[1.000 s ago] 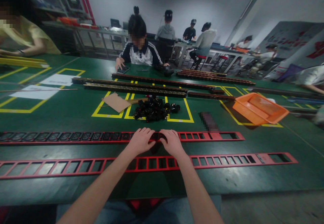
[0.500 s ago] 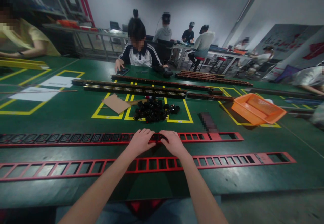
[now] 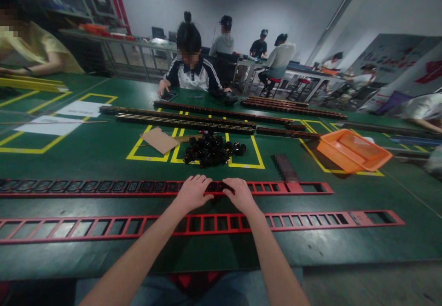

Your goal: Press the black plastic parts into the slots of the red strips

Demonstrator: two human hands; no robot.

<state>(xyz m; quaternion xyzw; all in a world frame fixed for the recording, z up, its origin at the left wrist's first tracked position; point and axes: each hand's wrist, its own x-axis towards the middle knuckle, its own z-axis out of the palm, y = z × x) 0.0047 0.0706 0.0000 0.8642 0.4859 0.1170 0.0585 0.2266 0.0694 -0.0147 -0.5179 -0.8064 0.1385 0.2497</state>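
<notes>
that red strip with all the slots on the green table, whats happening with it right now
A person seated at the green table has both hands on the far red slotted strip. The left hand and right hand press side by side on a small black part in one slot. Slots to the left are filled with black parts; those to the right are empty. A nearer red strip lies empty, and a pile of black parts sits just beyond the hands.

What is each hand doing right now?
Left hand: open, fingers pressing on the far long red slotted strip.
Right hand: open, fingertips on the same strip, holding nothing.
</notes>
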